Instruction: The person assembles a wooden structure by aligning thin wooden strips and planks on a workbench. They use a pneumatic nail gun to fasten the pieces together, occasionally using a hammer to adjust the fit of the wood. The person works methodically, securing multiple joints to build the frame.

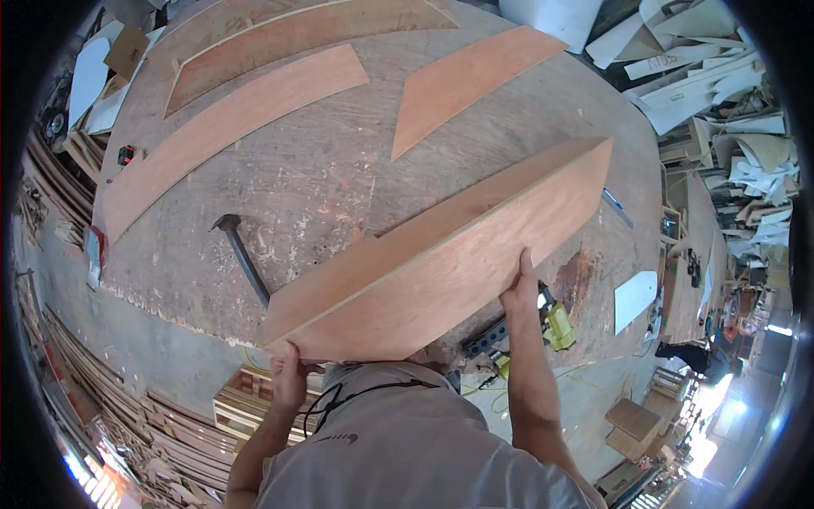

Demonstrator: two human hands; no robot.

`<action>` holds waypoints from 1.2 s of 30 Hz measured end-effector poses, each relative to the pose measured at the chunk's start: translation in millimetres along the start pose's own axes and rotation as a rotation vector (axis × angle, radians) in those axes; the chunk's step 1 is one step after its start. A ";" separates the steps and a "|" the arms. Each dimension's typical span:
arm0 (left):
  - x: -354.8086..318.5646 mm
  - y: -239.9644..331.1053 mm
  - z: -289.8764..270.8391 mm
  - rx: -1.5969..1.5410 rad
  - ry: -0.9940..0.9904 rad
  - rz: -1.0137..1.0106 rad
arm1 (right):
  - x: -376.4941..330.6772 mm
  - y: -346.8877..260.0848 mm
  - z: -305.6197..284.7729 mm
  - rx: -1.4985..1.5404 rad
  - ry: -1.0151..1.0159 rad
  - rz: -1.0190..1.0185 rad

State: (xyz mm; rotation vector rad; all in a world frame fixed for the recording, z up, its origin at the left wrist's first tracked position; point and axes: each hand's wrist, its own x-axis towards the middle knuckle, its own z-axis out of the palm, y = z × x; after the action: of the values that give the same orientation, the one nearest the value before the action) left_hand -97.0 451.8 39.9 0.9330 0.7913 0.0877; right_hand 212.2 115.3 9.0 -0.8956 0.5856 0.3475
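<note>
The left grip [289,380] pinches the near left corner of a plywood assembly [449,271]; the right grip [521,284] clasps its near edge, fingers hidden. Beyond both spreads a scuffed, paint-flecked counter [339,191], a hammer [242,254] ahead of the left grip. Timber strips [127,373] lie leftward on the workshop floor; far right of both, a white board [651,68] bears handwriting.

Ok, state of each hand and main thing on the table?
Angled wooden piece: held
Left hand: closed on its left end
Right hand: gripping its near edge
Hammer: lying down
Lime-green tool: partly hidden, power unclear
Pen: lying down
Long board: flat
Short board: flat
</note>
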 end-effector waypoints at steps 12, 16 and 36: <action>-3.7 170.2 65.0 1.081 -0.494 0.354 | -145.3 60.2 42.1 -0.114 -0.138 0.293; 72.4 116.5 166.1 1.197 -0.561 0.800 | -160.0 66.0 21.1 -0.073 -0.059 0.385; 136.7 63.2 220.7 1.360 -0.619 0.446 | -134.3 37.2 2.8 -0.180 0.022 0.329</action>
State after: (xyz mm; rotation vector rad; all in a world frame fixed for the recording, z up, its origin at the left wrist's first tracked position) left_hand 159.8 392.9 84.3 2.2650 -0.0681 -0.3939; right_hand 87.6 133.6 68.9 -0.9772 0.7321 0.6970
